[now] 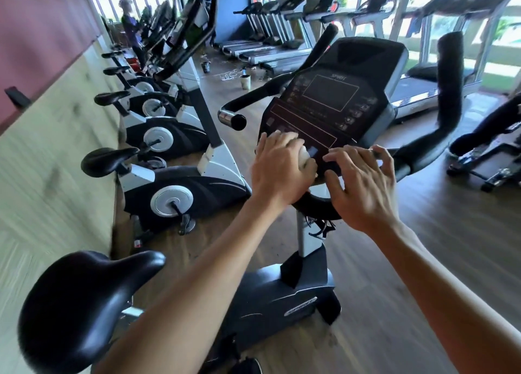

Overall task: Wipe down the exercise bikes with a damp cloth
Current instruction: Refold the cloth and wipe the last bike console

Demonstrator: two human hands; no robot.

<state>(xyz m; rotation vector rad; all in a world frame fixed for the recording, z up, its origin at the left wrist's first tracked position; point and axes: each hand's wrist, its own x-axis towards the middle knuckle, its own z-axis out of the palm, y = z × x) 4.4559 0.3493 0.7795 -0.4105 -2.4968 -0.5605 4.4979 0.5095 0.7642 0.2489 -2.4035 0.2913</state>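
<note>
Nearest exercise bike (284, 294) fills centre and lower frame, black saddle (81, 309) at lower left, dark console (332, 106) w/ blank screen at centre. Left hand (279, 170) sits at console's lower left edge, fingers curled round a white cloth (305, 157); only a bit of cloth shows past the knuckles, pressed to the panel. Right hand (358, 187) just beside it, lower centre-right, fingers spread and lightly bent, tips on console's bottom edge, holding nothing. Black handlebars (448, 97) curve up at frame right and stick out left of console. Row of more bikes (169, 176) runs along left wall toward upper left. Treadmills (270, 35) line the windows across top and upper right. Another person (131, 32) stands far upper left, blurred. Wood floor (423, 261) throughout.
</note>
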